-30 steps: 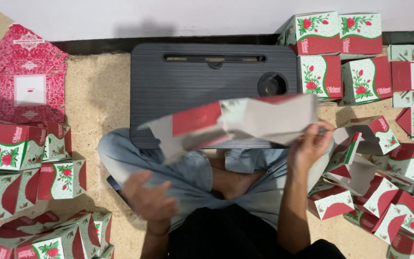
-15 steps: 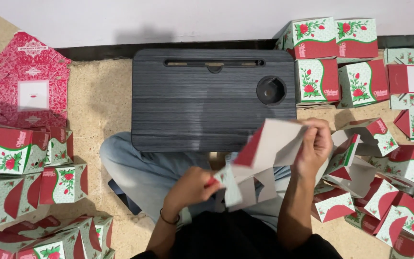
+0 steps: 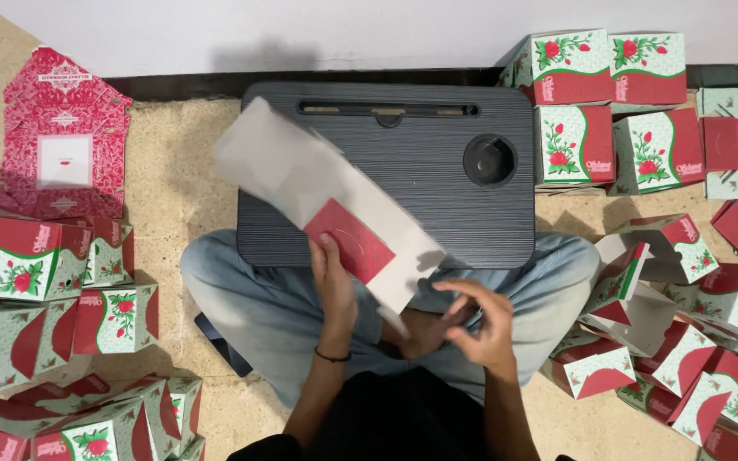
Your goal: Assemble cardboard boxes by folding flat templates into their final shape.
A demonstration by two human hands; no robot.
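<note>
One flat box blank (image 3: 326, 205), grey inside with a red panel, is up over one dark lap tray (image 3: 386, 171). Left hand (image 3: 333, 282) grips its lower edge, fingers pressed on the red panel; the blank extends up and away from them. Right hand (image 3: 480, 324) is just beside its lower corner, fingers loosely curled, holding nothing. Folded boxes (image 3: 642, 154): too many to count, either side.

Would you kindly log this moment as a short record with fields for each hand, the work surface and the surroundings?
Left hand: holds a flat, unfolded grey cardboard box blank with a red panel, tilted over the lap.
Right hand: open, fingers curled, just below the blank's lower edge.
Work surface: dark grey ribbed lap tray with round cup recess, resting across the knees.
Surroundings: folded red, white and green rose-printed boxes on both sides; flat red blanks far left.
</note>
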